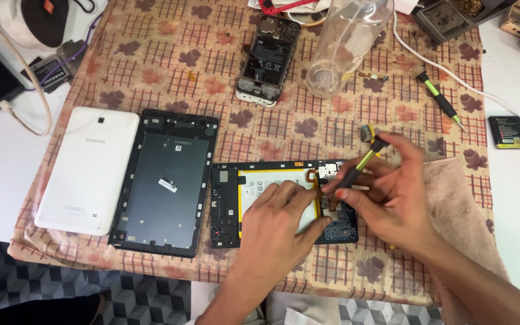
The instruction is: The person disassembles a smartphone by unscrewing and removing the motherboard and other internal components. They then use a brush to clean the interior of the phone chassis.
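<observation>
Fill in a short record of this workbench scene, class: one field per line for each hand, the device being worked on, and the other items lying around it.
left hand: rests flat on the opened tablet, over its battery
right hand: grips a screwdriver, tip down at the tablet's board
surface: patterned cloth on a table
left of tablet: black back frame, white rear cover
behind: opened phone, clear plastic bottle lying down
right: second screwdriver, small black battery

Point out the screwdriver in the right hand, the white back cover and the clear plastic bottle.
screwdriver (361,164), head view, green shaft.
white back cover (88,171), head view, centre.
clear plastic bottle (347,45), head view, side wall.
</observation>
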